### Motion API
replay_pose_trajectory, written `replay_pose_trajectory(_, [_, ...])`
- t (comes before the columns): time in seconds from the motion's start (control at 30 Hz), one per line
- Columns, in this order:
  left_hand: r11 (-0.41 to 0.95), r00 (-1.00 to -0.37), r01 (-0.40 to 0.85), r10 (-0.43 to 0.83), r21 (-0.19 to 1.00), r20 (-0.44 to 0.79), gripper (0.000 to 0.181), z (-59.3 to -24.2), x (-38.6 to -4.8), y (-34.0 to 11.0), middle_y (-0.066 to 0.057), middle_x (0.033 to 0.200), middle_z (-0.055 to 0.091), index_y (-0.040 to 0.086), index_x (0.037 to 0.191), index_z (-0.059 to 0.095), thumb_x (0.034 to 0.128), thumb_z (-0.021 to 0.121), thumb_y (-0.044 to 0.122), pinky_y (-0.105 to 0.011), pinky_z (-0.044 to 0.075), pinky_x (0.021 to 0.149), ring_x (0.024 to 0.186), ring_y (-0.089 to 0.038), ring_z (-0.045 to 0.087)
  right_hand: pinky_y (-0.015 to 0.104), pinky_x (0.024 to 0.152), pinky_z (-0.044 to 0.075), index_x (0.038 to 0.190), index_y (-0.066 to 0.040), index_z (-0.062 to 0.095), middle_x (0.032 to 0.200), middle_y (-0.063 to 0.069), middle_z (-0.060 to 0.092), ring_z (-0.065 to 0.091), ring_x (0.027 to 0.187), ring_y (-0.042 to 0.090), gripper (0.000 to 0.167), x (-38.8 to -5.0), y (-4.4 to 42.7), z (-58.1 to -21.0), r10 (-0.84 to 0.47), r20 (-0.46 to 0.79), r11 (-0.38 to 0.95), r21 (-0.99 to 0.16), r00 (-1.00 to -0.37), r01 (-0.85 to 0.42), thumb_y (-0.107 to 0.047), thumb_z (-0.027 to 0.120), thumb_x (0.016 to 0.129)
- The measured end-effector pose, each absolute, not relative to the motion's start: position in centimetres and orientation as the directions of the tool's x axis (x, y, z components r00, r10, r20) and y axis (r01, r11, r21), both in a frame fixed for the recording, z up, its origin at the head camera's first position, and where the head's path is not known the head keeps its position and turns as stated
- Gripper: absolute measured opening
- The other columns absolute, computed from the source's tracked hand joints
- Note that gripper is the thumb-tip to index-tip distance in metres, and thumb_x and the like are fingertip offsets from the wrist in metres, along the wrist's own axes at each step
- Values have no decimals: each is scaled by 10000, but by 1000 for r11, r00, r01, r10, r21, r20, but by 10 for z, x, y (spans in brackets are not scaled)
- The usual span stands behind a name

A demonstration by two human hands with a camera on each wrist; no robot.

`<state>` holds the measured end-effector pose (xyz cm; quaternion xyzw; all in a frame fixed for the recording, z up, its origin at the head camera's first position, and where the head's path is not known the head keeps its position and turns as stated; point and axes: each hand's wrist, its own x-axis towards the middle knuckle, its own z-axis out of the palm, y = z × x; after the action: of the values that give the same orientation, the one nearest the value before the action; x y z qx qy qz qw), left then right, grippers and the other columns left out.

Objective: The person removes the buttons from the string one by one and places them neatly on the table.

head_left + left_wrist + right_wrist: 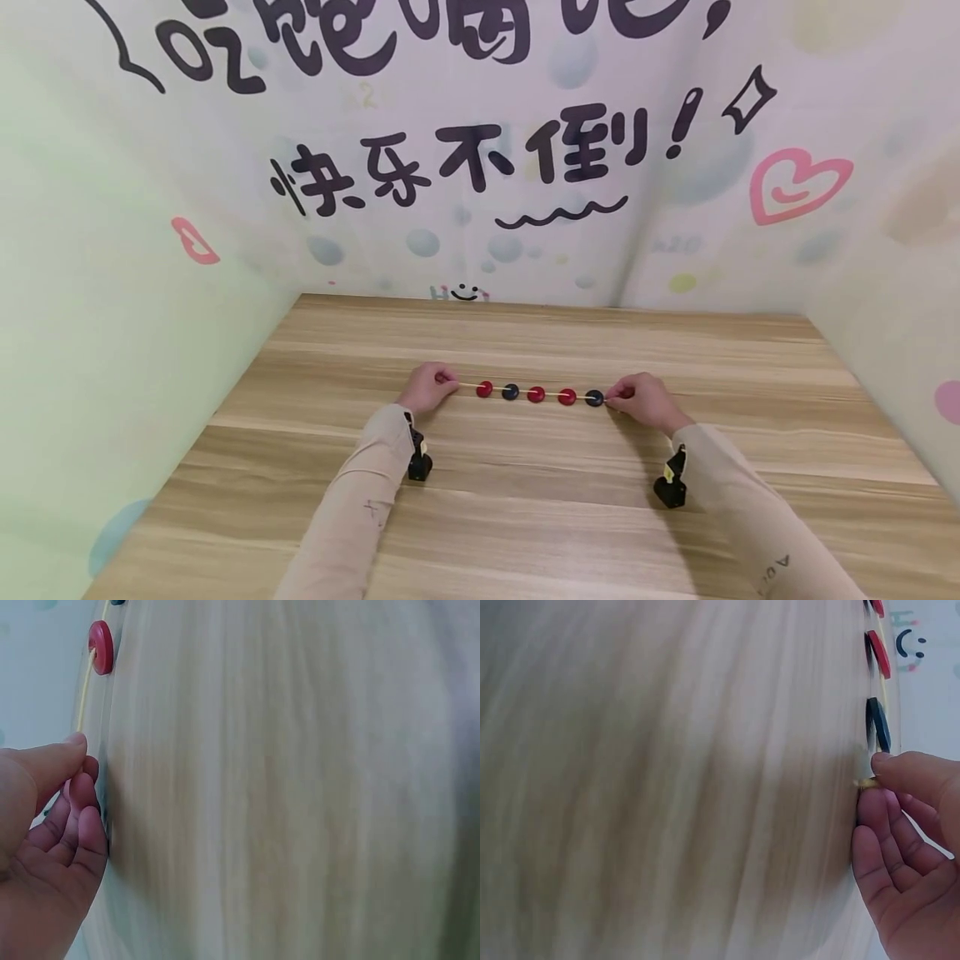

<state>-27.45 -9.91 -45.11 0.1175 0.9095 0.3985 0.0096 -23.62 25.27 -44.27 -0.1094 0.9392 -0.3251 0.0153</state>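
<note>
A yellow string runs taut between the two hands through several round pieces: red, dark blue, red, red and dark blue. My left hand pinches its left end between thumb and finger, a short stretch away from the first red piece. At the other end my right hand pinches the string right beside the dark blue piece; a short string tip sticks out past the fingertips.
The wooden table reaches back to a printed cloth wall with dark lettering. Side walls stand at left and right. A small black device is strapped at each wrist, the left one and the right one.
</note>
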Motion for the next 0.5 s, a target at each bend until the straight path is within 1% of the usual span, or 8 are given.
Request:
replay_pose_trajectory(0.1, [643, -959, 258, 263, 721, 108, 56, -459, -278, -109, -61, 776, 614, 46, 766, 646, 800, 643, 91, -314, 444, 706, 735, -189, 554, 254, 568, 409, 764, -12, 656, 698, 23, 604, 485, 625, 117, 45, -237, 249, -442, -226, 39, 758, -621, -973, -201, -52, 648, 782])
replay_pose_trajectory(0.13, [613, -942, 314, 299, 725, 155, 85, -471, -287, -114, -30, 754, 609, 84, 755, 649, 806, 647, 151, -281, 440, 680, 711, -161, 549, 255, 572, 411, 768, -9, 655, 704, 26, 604, 486, 631, 121, 45, -237, 248, -442, -228, 36, 754, -626, -973, -200, -50, 646, 783])
replay_pose_trajectory(0.23, [605, -926, 355, 331, 712, 181, 102, -480, -293, -121, -9, 740, 600, 106, 756, 654, 797, 663, 199, -273, 438, 656, 693, -145, 545, 262, 586, 418, 784, -4, 653, 724, 37, 604, 491, 648, 135, 41, -238, 245, -442, -227, 27, 746, -638, -974, -192, -44, 643, 788])
replay_pose_trajectory(0.33, [603, -933, 329, 327, 726, 151, 106, -477, -291, -120, -26, 727, 595, 72, 740, 654, 779, 677, 167, -284, 436, 643, 681, -161, 541, 268, 597, 421, 798, -5, 652, 741, 41, 603, 493, 664, 144, 35, -239, 243, -442, -224, 22, 746, -640, -974, -186, -38, 643, 787])
replay_pose_trajectory(0.37, [633, -946, 288, 306, 718, 110, 78, -464, -282, -117, -53, 736, 599, 36, 746, 651, 769, 676, 106, -312, 440, 662, 697, -187, 545, 269, 601, 423, 799, -2, 651, 742, 41, 604, 496, 666, 144, 43, -239, 243, -442, -225, 23, 746, -638, -974, -187, -42, 645, 787])
replay_pose_trajectory(0.4, [644, -944, 291, 312, 707, 105, 74, -460, -279, -116, -64, 741, 596, 18, 756, 647, 774, 666, 87, -310, 438, 663, 700, -186, 541, 270, 605, 423, 797, -1, 649, 742, 40, 604, 499, 669, 145, 48, -239, 242, -443, -225, 24, 748, -637, -974, -188, -47, 647, 787])
replay_pose_trajectory(0.5, [677, -948, 282, 306, 679, 88, 50, -448, -270, -111, -47, 732, 588, 7, 758, 642, 775, 655, 52, -279, 426, 662, 692, -154, 522, 281, 627, 430, 797, 4, 641, 749, 39, 605, 512, 690, 150, 62, -239, 241, -444, -243, 33, 745, -633, -969, -208, -57, 645, 790])
